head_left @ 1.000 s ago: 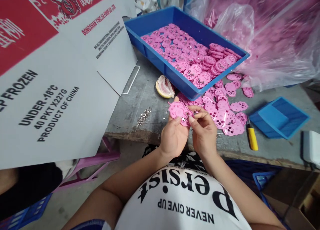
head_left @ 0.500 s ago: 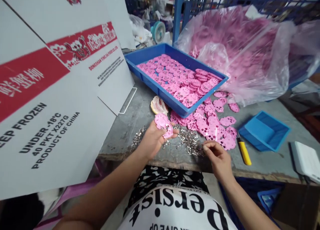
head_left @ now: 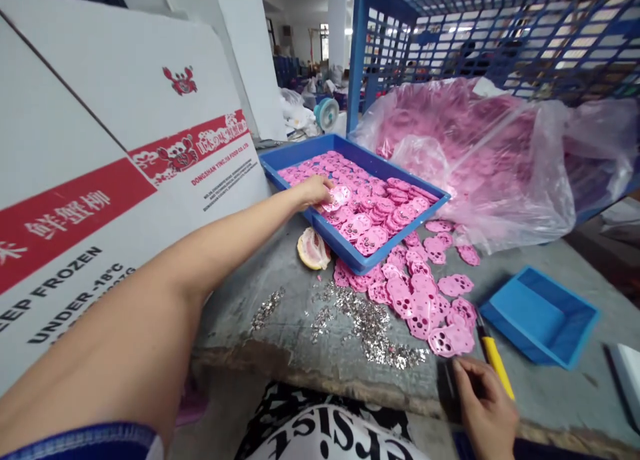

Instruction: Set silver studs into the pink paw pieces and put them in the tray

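My left hand (head_left: pixel 316 192) reaches over the near left rim of the blue tray (head_left: pixel 336 253), its fingers closed on a flat pink plastic animal-face piece (head_left: pixel 339 198). Many similar pink pieces fill the tray beneath it. By the table's front edge, my right hand (head_left: pixel 486 401) has curled fingers, thumb and forefinger together at the tips; whether anything tiny is between them is hidden. Just beyond it lie loose pink pieces (head_left: pixel 453 340) and a yellow-handled tool (head_left: pixel 496 365). Small silvery metal bits (head_left: pixel 370 327) are scattered on the table between my hands.
A large white carton (head_left: pixel 125 147) stands along the left. Half a peeled citrus fruit (head_left: pixel 313 249) sits against the tray. An open blue bin (head_left: pixel 543 317) is at right. Behind, a clear bag of pink pieces (head_left: pixel 500 153) lies in a blue lattice crate (head_left: pixel 390 37).
My left hand has moved up and away from the metal bits to over the tray, carrying the pink piece. My right hand has drawn back from the metal pile towards the table's right front edge.
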### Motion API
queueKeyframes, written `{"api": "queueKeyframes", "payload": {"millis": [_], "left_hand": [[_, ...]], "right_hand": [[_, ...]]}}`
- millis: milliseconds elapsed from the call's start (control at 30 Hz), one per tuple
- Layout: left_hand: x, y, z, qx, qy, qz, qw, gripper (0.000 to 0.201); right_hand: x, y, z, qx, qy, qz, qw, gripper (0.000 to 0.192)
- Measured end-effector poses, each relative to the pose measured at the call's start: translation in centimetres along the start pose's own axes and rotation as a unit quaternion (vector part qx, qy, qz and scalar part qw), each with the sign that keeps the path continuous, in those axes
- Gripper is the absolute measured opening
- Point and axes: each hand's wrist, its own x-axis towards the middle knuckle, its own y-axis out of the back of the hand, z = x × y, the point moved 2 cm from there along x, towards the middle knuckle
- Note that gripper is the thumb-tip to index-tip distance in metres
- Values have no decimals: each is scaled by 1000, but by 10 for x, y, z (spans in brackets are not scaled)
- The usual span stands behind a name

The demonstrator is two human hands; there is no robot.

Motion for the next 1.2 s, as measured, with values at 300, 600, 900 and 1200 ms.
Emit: {"api": "queueKeyframes", "payload": {"millis": [300, 600, 900, 1200], "left_hand": [[25, -25, -14, 238, 2, -52, 970, 59], [30, -23, -11, 407, -66, -45, 910, 61], [-61, -16, -10, 339, -240, 117, 902, 49], [-254, -91, -236, -30, -226, 173, 958, 39]], "right_hand": [[3, 1, -20, -27, 106, -2, 994, 25], [4, -2, -41, -8, 124, 26, 992, 16], [4, -11, -28, 3, 104, 39, 994, 34], [4, -16, -26, -16, 86, 9, 996, 47]]}}
